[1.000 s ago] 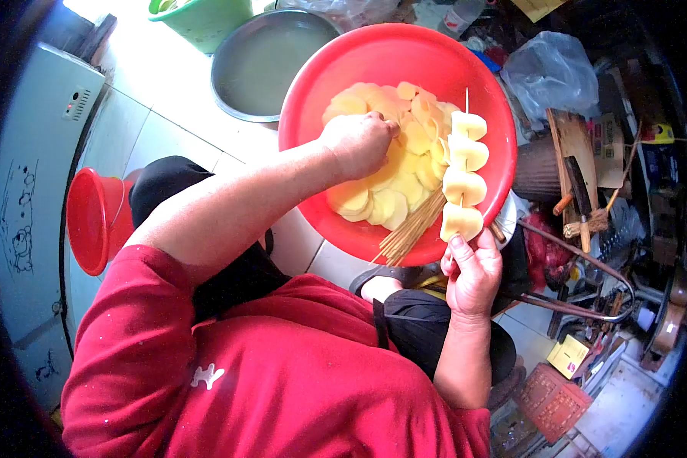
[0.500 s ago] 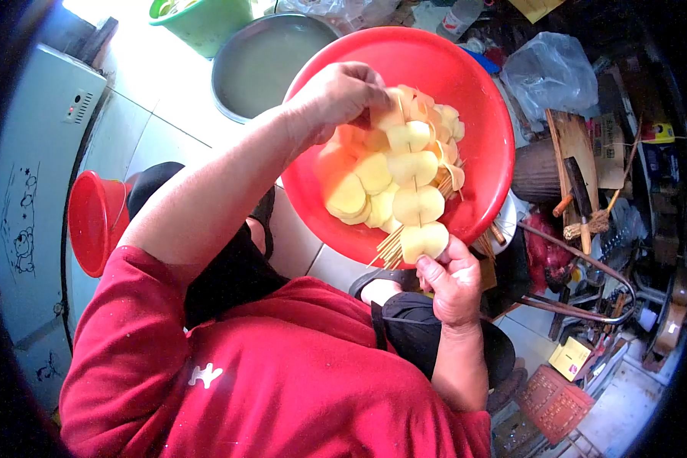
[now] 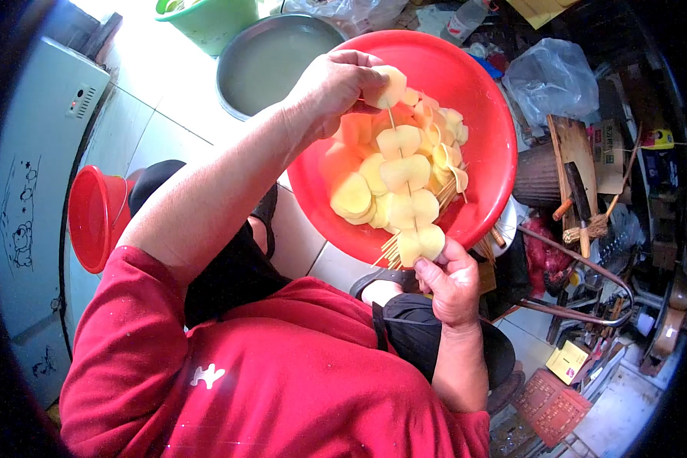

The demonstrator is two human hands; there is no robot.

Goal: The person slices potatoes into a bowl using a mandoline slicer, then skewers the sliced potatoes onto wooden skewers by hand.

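Note:
My left hand is closed on a thin, pale yellow potato slice at the far end of a thin skewer. Several more slices are threaded along it, spaced apart. At the near end my right hand pinches the skewer by its lowest slice; the fingers partly hide the tip. Beneath lies a red basin with a stack of loose slices on its left side and other slices piled behind. Bare sticks poke over its near rim.
A grey basin of cloudy liquid stands behind, beside a green bucket. To the left are a small red bucket and a white cabinet. On the right lie a plastic bag, a wooden board and a hammer.
My left hand has drawn the top slice up and away, so the slices are now spread wider and bare skewer shows below it. My right hand has stayed almost still.

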